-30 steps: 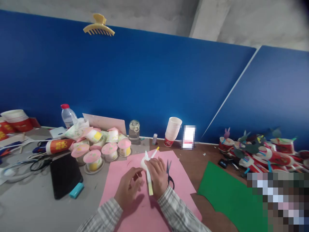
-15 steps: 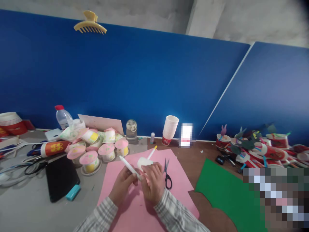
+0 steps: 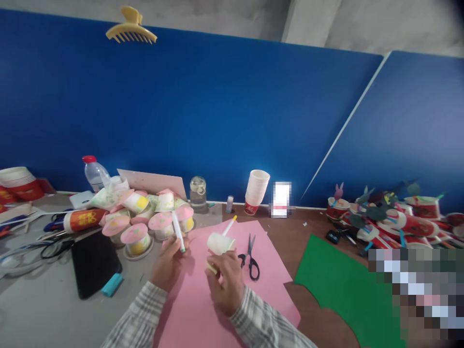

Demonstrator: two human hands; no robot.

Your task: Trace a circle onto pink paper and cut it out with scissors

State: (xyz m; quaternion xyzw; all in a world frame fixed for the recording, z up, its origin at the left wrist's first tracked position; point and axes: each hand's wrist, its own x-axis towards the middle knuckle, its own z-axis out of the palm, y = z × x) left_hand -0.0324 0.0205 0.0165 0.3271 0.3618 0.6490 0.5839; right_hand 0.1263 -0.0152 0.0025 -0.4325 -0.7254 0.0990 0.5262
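My left hand (image 3: 168,261) is closed round a white marker (image 3: 177,230) with a green tip, held upright over the left edge of a pink paper sheet (image 3: 224,299). My right hand (image 3: 225,276) grips a small white paper cup (image 3: 220,242) lying on its side, and a yellow cap shows between its fingers. A second white pen with a yellow end (image 3: 229,225) lies on the pink sheet behind the cup. Black scissors (image 3: 250,257) lie on the sheet just right of my right hand.
Several pink-topped decorated cups (image 3: 145,222) are heaped at the left by a black tablet (image 3: 94,263), a water bottle (image 3: 93,172) and a glass jar (image 3: 198,191). A stack of white cups (image 3: 256,191) stands at the blue wall. A green sheet (image 3: 337,285) and red cup crafts (image 3: 391,217) lie at the right.
My hands have drawn apart: the left one carried the marker off to the left and stood it upright, while the right hand kept the cup and now shows a yellow cap.
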